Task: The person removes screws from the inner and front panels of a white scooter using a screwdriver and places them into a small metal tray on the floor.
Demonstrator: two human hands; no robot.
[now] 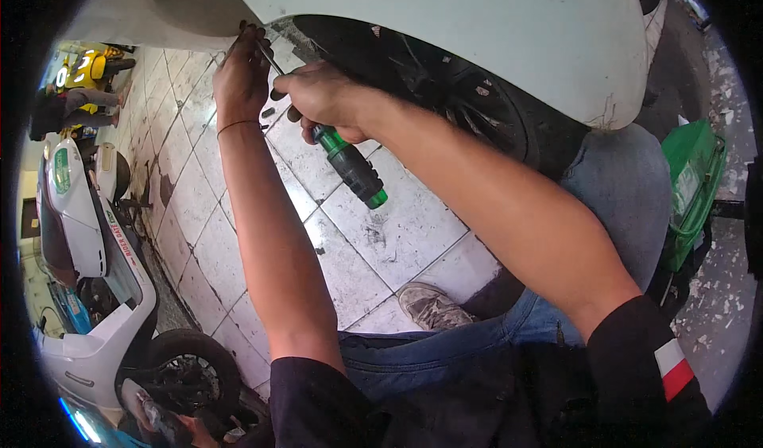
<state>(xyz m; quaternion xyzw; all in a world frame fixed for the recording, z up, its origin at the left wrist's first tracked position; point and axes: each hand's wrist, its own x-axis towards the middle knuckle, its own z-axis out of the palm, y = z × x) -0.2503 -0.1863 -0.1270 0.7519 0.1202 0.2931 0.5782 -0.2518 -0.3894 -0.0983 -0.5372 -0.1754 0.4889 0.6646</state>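
Observation:
My right hand is closed around a screwdriver whose green and black handle sticks out below the fist. Its thin metal shaft points up and left, toward the lower edge of a white vehicle body panel. At that edge is my left hand, raised beside the shaft's far end. The left fingers are bent and close together; what they hold, if anything, is hidden. Behind my right forearm, a dark spoked wheel shows beneath the panel.
White scooters stand on the left, with a black wheel low down. Farther back are a yellow motorbike and a person. A green bag lies at right past my knee. Stained white tiles cover the floor.

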